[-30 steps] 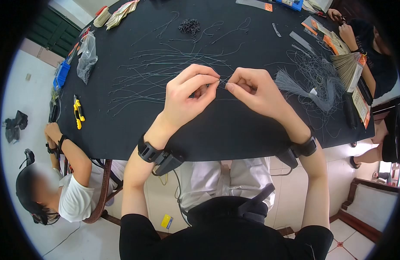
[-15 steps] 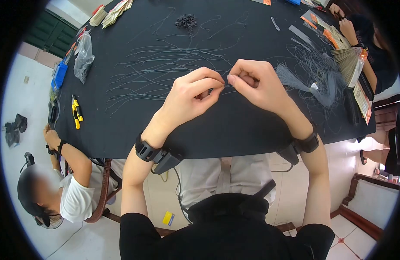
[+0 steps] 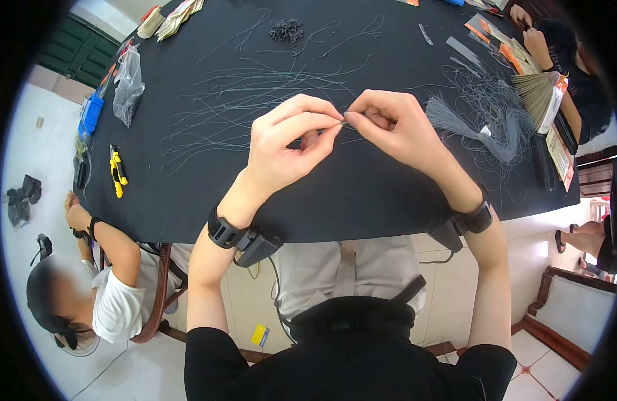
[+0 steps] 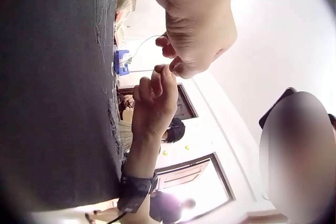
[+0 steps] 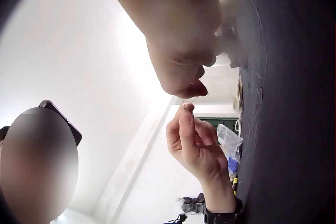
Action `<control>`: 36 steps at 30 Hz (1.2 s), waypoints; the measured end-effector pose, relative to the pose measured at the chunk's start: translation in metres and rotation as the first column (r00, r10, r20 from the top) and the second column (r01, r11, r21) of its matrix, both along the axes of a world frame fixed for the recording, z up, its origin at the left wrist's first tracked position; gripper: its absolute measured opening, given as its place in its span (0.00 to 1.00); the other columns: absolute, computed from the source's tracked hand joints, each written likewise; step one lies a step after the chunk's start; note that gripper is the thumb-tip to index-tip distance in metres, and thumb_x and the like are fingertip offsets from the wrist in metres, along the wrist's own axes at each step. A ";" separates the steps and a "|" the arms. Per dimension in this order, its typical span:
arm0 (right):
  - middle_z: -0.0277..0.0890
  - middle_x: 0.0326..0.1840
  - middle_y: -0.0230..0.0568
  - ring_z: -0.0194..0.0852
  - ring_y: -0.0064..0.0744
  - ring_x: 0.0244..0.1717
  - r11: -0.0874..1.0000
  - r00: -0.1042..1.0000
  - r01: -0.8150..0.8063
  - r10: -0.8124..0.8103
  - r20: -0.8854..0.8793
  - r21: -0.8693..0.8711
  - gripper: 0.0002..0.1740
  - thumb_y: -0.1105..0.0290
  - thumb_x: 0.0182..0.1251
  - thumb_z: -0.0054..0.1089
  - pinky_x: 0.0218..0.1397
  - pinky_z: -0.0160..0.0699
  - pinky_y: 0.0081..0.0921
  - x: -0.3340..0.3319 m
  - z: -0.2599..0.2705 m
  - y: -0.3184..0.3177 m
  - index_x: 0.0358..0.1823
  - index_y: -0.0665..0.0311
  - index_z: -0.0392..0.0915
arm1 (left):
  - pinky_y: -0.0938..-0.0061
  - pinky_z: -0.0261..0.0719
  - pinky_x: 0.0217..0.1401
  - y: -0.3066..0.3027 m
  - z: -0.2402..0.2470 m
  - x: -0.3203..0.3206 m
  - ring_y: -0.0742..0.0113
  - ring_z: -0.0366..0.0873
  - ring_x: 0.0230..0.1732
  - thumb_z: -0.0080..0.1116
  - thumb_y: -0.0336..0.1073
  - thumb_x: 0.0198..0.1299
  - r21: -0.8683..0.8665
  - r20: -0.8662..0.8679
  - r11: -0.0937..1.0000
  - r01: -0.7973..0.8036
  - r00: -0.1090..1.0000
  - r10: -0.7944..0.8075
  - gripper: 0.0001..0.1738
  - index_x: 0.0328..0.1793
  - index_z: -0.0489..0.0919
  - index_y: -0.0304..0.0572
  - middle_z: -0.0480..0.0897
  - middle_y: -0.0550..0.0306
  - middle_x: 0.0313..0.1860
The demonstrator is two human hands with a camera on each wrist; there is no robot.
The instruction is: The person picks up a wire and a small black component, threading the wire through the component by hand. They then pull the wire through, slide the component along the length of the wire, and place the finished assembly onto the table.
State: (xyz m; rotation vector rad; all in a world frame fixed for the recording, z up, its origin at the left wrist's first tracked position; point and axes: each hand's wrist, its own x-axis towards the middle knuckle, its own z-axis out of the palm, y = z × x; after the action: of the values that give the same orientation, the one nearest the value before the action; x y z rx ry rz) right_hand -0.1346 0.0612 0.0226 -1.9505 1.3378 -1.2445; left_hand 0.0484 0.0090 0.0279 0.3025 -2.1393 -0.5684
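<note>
Over the black table (image 3: 308, 200), my left hand (image 3: 291, 137) and right hand (image 3: 392, 127) meet fingertip to fingertip. Each pinches a thin grey line (image 5: 196, 99) between thumb and forefinger. In the right wrist view a small bend of this line shows between the two hands; in the left wrist view a strand (image 4: 143, 47) arcs away from the fingers. What else the fingertips hold is too small to make out. Beyond and left of the hands lie several cut lengths of grey line (image 3: 215, 93), with small dark knots or bits at their left ends.
A pile of small dark pieces (image 3: 286, 31) lies at the far side. To the right sits a tangled bundle of grey line (image 3: 499, 137) beside fanned card packets (image 3: 535, 100). Yellow-handled pliers (image 3: 118, 172) and a clear plastic bag (image 3: 128, 87) are left. Other people sit at both sides.
The fingertips first draw slightly apart, the right hand rising a little, then come together again. The thin line stays pinched throughout. The head view has shifted slightly.
</note>
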 end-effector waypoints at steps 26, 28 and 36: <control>0.51 0.10 0.31 0.46 0.19 0.14 0.992 0.995 -0.089 0.085 0.046 0.092 0.07 0.71 0.55 0.55 0.18 0.50 0.21 0.003 -0.001 0.005 0.25 0.68 0.73 | 0.77 0.75 0.26 -0.001 -0.010 -0.007 0.64 0.76 0.28 0.59 0.20 0.44 -0.195 0.147 0.980 -0.029 0.987 0.058 0.06 0.30 0.76 0.34 0.76 0.57 0.31; 0.51 0.10 0.31 0.46 0.18 0.14 0.988 0.991 -0.107 0.098 0.087 0.108 0.07 0.71 0.56 0.54 0.18 0.49 0.20 0.003 -0.002 0.005 0.26 0.69 0.72 | 0.77 0.75 0.26 0.000 -0.009 -0.008 0.64 0.75 0.28 0.59 0.20 0.43 -0.182 0.148 0.983 -0.025 0.988 0.053 0.06 0.30 0.76 0.34 0.75 0.57 0.31; 0.60 0.17 0.21 0.51 0.08 0.20 0.955 0.955 -0.204 0.145 0.259 0.215 0.08 0.70 0.61 0.53 0.20 0.47 0.12 -0.002 -0.006 0.003 0.30 0.68 0.74 | 0.79 0.75 0.27 0.001 -0.011 -0.008 0.65 0.76 0.27 0.61 0.21 0.42 -0.180 0.111 0.984 -0.012 0.993 0.032 0.07 0.29 0.79 0.35 0.76 0.57 0.30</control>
State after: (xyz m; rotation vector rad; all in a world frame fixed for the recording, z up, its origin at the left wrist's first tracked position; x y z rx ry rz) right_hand -0.1366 0.0643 0.0163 -1.6523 1.1091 -1.1346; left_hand 0.0400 0.0100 0.0174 0.2639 -2.2759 -0.3500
